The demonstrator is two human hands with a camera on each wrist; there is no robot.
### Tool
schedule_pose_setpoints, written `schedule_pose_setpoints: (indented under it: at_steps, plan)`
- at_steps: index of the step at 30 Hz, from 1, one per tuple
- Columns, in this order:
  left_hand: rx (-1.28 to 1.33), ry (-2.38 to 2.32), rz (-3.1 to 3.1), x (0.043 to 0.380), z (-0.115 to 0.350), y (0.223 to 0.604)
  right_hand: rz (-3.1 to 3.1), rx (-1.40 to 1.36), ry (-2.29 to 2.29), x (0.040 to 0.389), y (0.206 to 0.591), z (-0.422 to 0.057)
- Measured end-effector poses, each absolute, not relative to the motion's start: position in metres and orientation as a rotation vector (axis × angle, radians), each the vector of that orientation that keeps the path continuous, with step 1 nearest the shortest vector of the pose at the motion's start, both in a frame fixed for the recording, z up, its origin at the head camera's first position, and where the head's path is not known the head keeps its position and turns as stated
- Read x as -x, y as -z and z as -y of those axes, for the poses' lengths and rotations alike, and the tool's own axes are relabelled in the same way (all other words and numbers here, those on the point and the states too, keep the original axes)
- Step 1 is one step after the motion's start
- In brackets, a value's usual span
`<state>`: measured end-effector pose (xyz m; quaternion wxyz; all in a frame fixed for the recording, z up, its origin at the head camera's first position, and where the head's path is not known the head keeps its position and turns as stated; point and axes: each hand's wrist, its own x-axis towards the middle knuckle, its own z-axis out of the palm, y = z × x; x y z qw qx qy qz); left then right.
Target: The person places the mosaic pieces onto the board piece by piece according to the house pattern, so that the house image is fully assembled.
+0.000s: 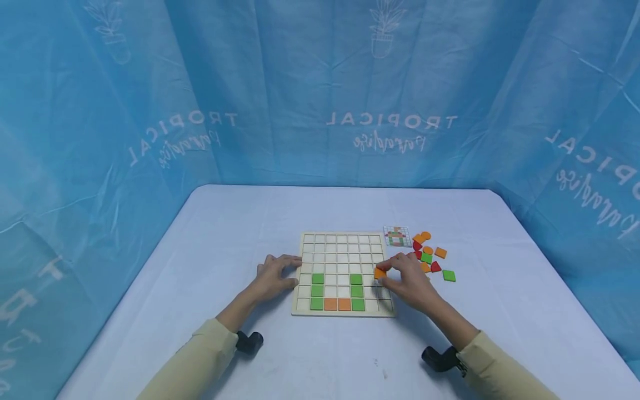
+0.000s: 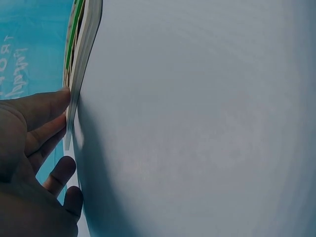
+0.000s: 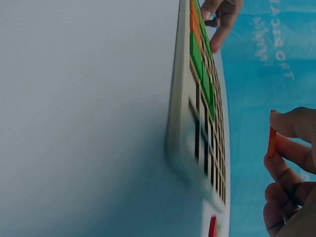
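Note:
A wooden grid board lies on the table with green square tiles in two columns and two orange square tiles between them in the bottom row. Over the board's right side, my right hand pinches an orange square tile between thumb and fingers. In the right wrist view that tile is seen edge-on, apart from the board. My left hand touches the board's left edge with thumb and fingertips. The left wrist view shows those fingers against the board's side.
A small printed pattern card lies beyond the board's upper right corner. Loose orange, red and green pieces are scattered to the right, partly behind my right hand. A white-covered table bears everything, with blue printed curtains around it.

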<state>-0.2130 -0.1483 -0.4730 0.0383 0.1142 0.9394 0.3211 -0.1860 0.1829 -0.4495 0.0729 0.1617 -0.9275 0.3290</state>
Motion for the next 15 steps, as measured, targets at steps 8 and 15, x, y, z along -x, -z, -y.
schedule_pose_setpoints:
  at_steps: [8, 15]
  plan:
    - [-0.361, -1.002, -2.875, 0.213, 0.149, 0.473, 2.836, -0.553, -0.998, 0.222, 0.455, -0.119]
    - [-0.389, -1.001, -2.872, 0.214, 0.150, 0.473, 2.854, -0.712, -0.886, 0.239, 0.463, -0.082]
